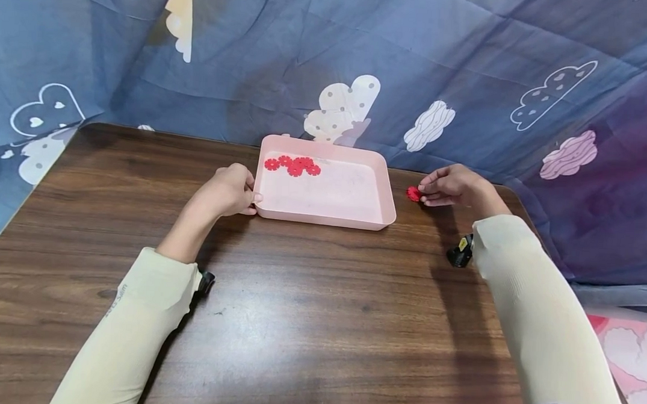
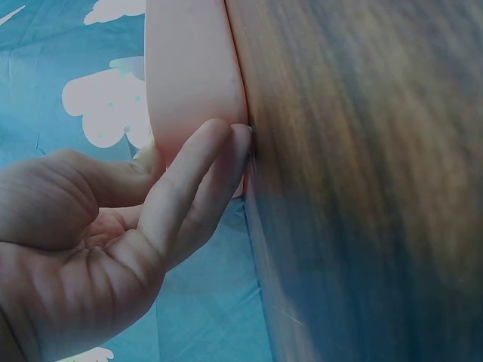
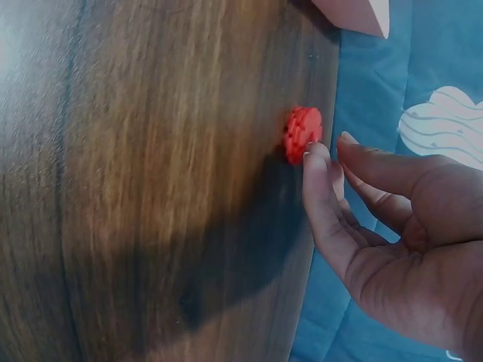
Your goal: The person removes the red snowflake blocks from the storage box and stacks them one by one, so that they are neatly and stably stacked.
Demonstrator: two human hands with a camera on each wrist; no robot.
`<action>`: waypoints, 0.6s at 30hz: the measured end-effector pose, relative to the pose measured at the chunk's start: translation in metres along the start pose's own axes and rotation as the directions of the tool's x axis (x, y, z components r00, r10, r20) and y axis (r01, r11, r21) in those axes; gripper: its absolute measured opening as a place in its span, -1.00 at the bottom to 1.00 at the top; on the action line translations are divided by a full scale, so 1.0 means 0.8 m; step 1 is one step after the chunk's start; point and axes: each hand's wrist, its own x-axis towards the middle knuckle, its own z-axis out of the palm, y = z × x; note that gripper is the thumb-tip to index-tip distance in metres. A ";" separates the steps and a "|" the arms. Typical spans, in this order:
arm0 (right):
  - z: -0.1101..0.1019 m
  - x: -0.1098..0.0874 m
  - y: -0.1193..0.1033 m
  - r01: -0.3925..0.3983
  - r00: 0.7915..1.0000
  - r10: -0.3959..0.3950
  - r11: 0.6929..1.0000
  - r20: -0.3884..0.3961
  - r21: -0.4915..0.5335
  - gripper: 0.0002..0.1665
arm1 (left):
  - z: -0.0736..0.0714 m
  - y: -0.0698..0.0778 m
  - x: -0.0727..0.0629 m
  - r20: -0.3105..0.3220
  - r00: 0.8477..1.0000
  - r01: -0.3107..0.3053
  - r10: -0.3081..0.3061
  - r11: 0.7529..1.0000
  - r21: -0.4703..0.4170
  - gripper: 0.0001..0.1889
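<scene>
A shallow pink tray lies near the table's far edge. Several red flower-shaped plastic discs are gathered in its upper left part. At the tray's left end, my left hand grips the near corner, its thumb over the rim and its fingers against the outer wall. To the right of the tray, a small stack of red notched discs lies on the table. My right hand is beside that stack; its fingertips appear to touch the edge, while the thumb looks apart from it.
The dark wood table ends just behind the tray. A blue cloud-patterned cloth hangs behind it and along the right side. A black wrist camera hangs under the right forearm.
</scene>
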 end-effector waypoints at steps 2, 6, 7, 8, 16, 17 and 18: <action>0.001 -0.001 -0.003 0.000 1.000 0.000 1.000 -0.009 0.001 -0.86 | 0.001 0.001 0.001 0.001 1.000 0.000 0.000 1.000 -0.007 -0.73; 0.006 -0.003 -0.012 0.019 1.000 -0.019 1.000 -0.003 -0.013 -0.88 | 0.000 -0.001 0.001 0.006 1.000 0.005 -0.005 1.000 -0.028 -0.71; 0.007 -0.003 -0.014 0.024 1.000 -0.024 1.000 -0.003 -0.016 -0.89 | 0.000 -0.001 0.002 0.006 1.000 0.005 -0.005 1.000 -0.029 -0.70; 0.009 -0.003 -0.017 0.029 1.000 -0.029 0.999 -0.003 -0.024 -0.89 | 0.000 -0.002 0.002 0.007 1.000 0.005 -0.005 1.000 -0.030 -0.70; 0.026 -0.003 -0.046 0.023 1.000 -0.024 0.998 -0.011 -0.066 -0.71 | -0.001 -0.002 0.002 0.004 1.000 0.000 0.000 1.000 -0.012 -0.74; 0.028 -0.002 -0.049 0.024 1.000 -0.025 0.998 -0.008 -0.061 -0.71 | -0.001 -0.002 0.002 0.004 1.000 -0.002 0.002 1.000 -0.012 -0.74; 0.031 -0.002 -0.053 0.026 1.000 -0.026 0.998 -0.008 -0.053 -0.71 | -0.001 -0.003 0.002 0.003 1.000 -0.003 0.003 1.000 -0.011 -0.74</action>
